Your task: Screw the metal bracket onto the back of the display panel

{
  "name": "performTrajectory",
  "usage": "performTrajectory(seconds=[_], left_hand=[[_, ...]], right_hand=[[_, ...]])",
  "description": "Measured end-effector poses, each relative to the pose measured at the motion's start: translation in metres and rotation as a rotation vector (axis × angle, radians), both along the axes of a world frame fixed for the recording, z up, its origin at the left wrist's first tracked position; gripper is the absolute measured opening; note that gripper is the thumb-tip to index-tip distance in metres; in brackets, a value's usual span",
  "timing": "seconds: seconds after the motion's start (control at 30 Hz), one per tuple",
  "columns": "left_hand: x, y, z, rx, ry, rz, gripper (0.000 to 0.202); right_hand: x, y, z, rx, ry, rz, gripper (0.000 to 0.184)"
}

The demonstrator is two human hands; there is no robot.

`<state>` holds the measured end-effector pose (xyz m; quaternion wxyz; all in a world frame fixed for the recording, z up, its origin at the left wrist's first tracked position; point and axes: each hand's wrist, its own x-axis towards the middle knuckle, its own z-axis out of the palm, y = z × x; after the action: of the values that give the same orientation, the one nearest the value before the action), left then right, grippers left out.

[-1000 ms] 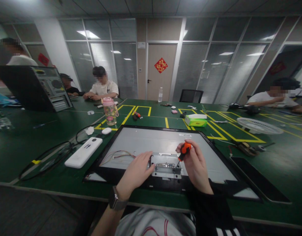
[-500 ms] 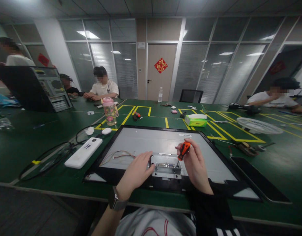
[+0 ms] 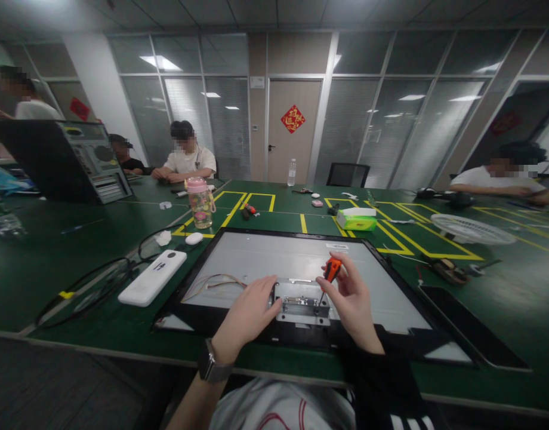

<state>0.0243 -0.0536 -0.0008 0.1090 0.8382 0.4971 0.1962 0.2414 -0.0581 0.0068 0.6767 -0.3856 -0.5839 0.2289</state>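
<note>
A flat display panel [image 3: 265, 254] with a black frame lies back side up on the table before me. Near its front edge sits a metal bracket [image 3: 301, 310] with a row of connector ports. My right hand [image 3: 351, 298] grips an orange and black screwdriver [image 3: 332, 270], tilted, its shaft pointing down at the bracket's right part; the exact tip contact is too small to tell. My left hand [image 3: 250, 310] rests with fingers stretched out against the bracket's left side. Thin coloured wires [image 3: 216, 280] lie on the panel left of that hand.
A white power bank [image 3: 153, 278] and black cables [image 3: 86, 292] lie to the left, with a pink-lidded bottle [image 3: 199, 203] behind. To the right are a dark flat strip [image 3: 474, 325] and a white round rack [image 3: 471, 229]. A green tissue pack [image 3: 355, 220] stands beyond the panel.
My right hand has turned about the screwdriver, its fingers shifting on the handle and the handle moving slightly left. My left hand has stayed in place.
</note>
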Motion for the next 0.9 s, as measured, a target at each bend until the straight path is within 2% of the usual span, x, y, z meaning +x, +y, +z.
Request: performTrajectory(seconds=[0.2, 0.5, 0.7, 0.9], left_hand=[[-0.0012, 0.0011, -0.0019, 0.0, 0.006, -0.004, 0.047], [-0.0017, 0.002, -0.0052, 0.004, 0.004, -0.009, 0.048], [0.0004, 0.0014, -0.0006, -0.002, 0.025, -0.004, 0.048], [0.0013, 0.0004, 0.0015, 0.001, 0.023, -0.003, 0.047]], right_hand=[[0.0015, 0.0009, -0.0007, 0.026, -0.022, -0.062, 0.046], [-0.0052, -0.0038, 0.001, -0.005, 0.07, -0.009, 0.048], [0.002, 0.0003, -0.0001, 0.158, -0.139, -0.152, 0.041], [0.0029, -0.0007, 0.0015, 0.182, -0.22, -0.218, 0.047]])
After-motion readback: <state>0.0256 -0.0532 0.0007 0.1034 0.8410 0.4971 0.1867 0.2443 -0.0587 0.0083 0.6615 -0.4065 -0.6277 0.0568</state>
